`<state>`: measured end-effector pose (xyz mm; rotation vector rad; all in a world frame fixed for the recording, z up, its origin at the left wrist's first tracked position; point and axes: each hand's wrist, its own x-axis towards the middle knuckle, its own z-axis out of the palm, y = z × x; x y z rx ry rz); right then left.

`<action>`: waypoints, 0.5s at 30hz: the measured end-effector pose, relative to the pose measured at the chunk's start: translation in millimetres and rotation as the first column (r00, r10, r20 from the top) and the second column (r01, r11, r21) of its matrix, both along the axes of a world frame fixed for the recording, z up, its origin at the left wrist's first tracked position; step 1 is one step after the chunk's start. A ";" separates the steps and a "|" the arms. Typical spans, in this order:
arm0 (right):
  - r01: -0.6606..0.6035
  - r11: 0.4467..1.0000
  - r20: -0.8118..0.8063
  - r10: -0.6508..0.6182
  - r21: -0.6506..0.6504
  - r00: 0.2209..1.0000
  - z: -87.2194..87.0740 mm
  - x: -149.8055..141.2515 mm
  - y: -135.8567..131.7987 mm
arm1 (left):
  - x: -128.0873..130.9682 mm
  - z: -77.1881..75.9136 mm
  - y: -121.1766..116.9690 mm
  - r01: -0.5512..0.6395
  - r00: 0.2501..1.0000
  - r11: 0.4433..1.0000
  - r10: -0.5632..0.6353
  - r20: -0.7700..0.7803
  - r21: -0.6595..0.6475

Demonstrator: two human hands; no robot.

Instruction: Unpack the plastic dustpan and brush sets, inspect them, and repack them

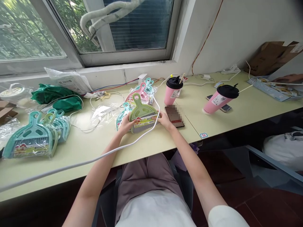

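Steadying seems in hand: green dustpan set (141, 111) pinched at sides by left hand (126, 124) and right hand (165, 121), at twelve o'clock from lap (147, 171); phone (172, 114) at three from set. For lifting, cable (133, 142) should be avoided.

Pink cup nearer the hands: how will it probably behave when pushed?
The pink cup may tip if pushed high, being tall with a narrower base. Once down, its round body would probably roll. The black lid hides its contents, so weight is uncertain.
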<state>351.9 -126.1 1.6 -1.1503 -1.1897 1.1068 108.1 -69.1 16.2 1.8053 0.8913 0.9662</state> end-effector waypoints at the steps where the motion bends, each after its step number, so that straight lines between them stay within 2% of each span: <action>1: 0.000 1.000 -0.008 0.000 -0.007 1.000 -1.3 -1.3 0.2 | -1.9 -0.5 1.0 0.017 1.000 1.000 -0.017 -0.001 -0.008; 10: 0.007 0.999 -0.032 -0.008 -0.036 0.999 -5.8 -5.2 -0.3 | -9.6 2.8 -2.3 0.120 0.993 0.988 -0.119 0.008 -0.095; 15: 0.010 0.998 -0.045 -0.013 -0.060 0.999 -2.9 -7.7 -1.9 | -11.2 9.3 -7.1 0.122 0.993 0.984 -0.121 0.011 -0.133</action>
